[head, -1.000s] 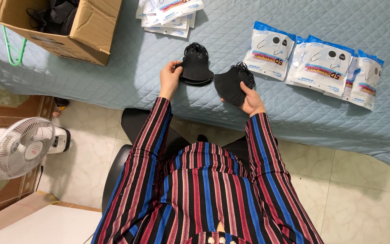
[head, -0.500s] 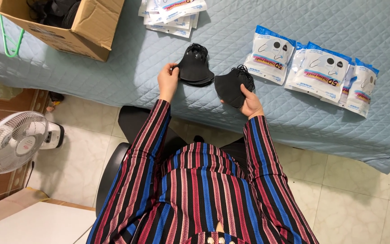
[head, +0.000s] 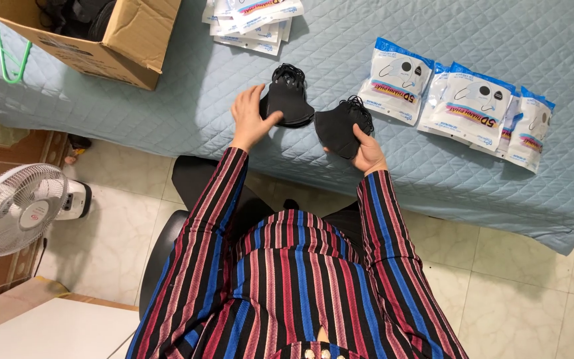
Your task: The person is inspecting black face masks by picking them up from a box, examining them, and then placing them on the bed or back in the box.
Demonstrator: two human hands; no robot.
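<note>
Seated worker at quilted table [head: 433, 193] | left hand [head: 250, 119] open, fingers resting on black mask stack [head: 288, 101] | right hand [head: 367, 147] gripping second mask bundle [head: 341, 126], apparently several | risk: loose ear loops snagging, stack toppling.

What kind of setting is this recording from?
Probably a home room used for packing: a table under a quilted light-blue cover, a tiled floor with a white pedestal fan, an open cardboard box, and sealed mask packets.
</note>
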